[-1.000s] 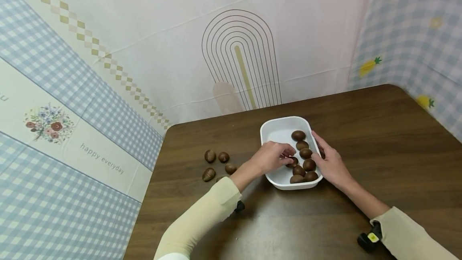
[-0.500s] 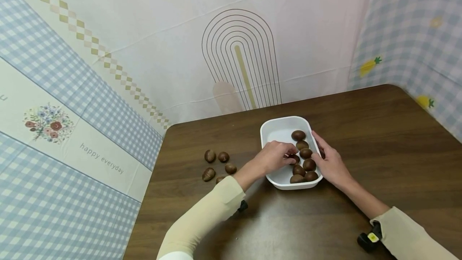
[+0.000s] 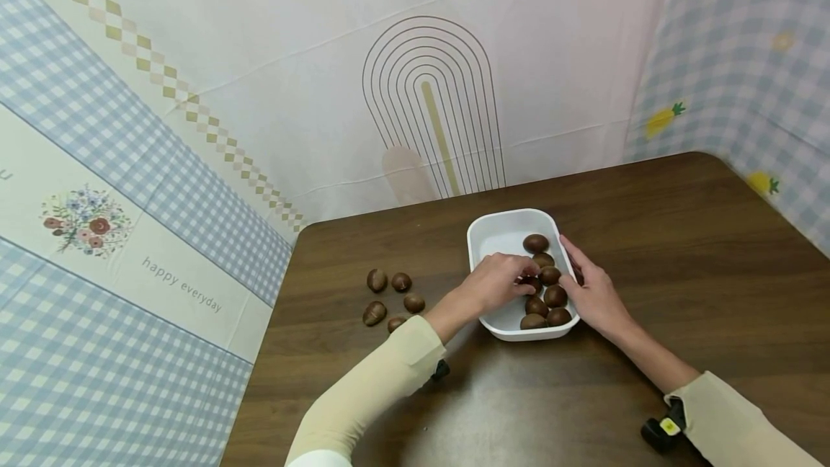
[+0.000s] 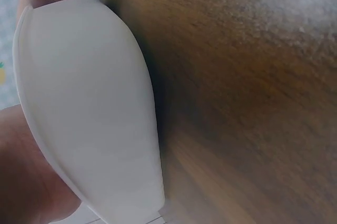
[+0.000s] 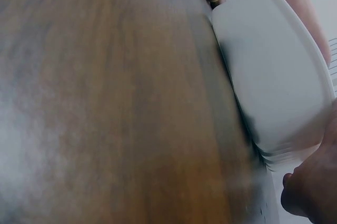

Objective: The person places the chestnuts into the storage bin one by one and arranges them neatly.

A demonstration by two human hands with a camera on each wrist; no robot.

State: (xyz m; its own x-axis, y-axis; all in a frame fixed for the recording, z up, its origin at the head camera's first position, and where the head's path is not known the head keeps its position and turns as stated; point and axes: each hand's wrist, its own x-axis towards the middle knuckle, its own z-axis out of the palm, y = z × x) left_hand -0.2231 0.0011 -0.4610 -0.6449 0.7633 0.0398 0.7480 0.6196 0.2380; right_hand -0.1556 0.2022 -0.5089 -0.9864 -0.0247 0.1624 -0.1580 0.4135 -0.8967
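Observation:
In the head view, my left hand (image 3: 498, 281) reaches over the left rim into a white rectangular tray (image 3: 502, 225). Its thumb and fingers pinch a brown chestnut (image 3: 533, 284), partly hidden by the fingertips. My right hand (image 3: 598, 295) grips the tray's right side, thumb at the rim and fingers along the outer wall. Several chestnuts lie in the tray along its right side, among them one (image 3: 536, 243) near the far end and another (image 3: 559, 317) at the near corner. Both wrist views show mostly the tray's outer wall (image 4: 95, 103); the held chestnut is hidden there.
Left of the tray, several loose chestnuts (image 3: 377, 280) sit on the dark wooden table (image 3: 681, 236), one of them (image 3: 396, 323) close to the left sleeve. Patterned cloth (image 3: 551, 56) hangs behind the table and at both sides.
My left hand has shifted slightly right inside the tray, bringing the pinched chestnut closer to the others. The right hand and the tray have stayed in place.

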